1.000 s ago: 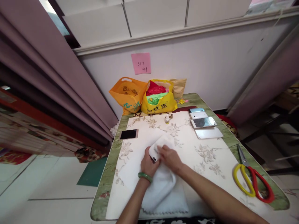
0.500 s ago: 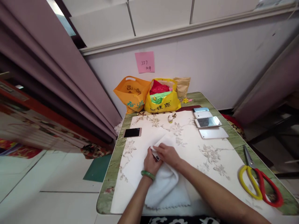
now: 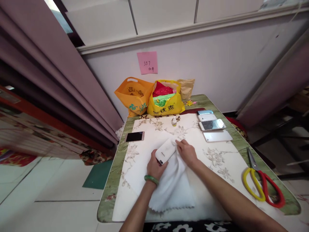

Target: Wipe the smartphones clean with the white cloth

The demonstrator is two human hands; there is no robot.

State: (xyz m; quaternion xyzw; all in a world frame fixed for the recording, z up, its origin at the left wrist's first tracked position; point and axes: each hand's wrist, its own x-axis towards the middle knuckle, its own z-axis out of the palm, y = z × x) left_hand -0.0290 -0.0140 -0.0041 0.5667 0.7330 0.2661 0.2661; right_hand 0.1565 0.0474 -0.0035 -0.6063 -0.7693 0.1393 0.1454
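Note:
A white phone point(image 3: 166, 151) lies back side up over a white cloth point(image 3: 172, 190), with the camera end toward me. My left hand point(image 3: 155, 166), a green bangle at its wrist, is closed around the phone's near end. At the phone's far right corner, my right hand point(image 3: 187, 153) pinches a fold of the same cloth. The cloth spreads below both hands to its scalloped edge near the table's front. Part of the phone's near edge is hidden by my left fingers.
Left of the hands lies a dark-screened phone point(image 3: 134, 136); several phones point(image 3: 212, 125) are lined up at right. Scissors point(image 3: 259, 180) with yellow and red handles rest at the right edge. A small bottle point(image 3: 174, 121), an orange bag point(image 3: 135, 96) and a yellow bag point(image 3: 166, 100) stand behind.
My right hand has moved right and slightly up, drawing the cloth off the phone's back, which now shows. My left hand stays on the phone. The view has shifted slightly.

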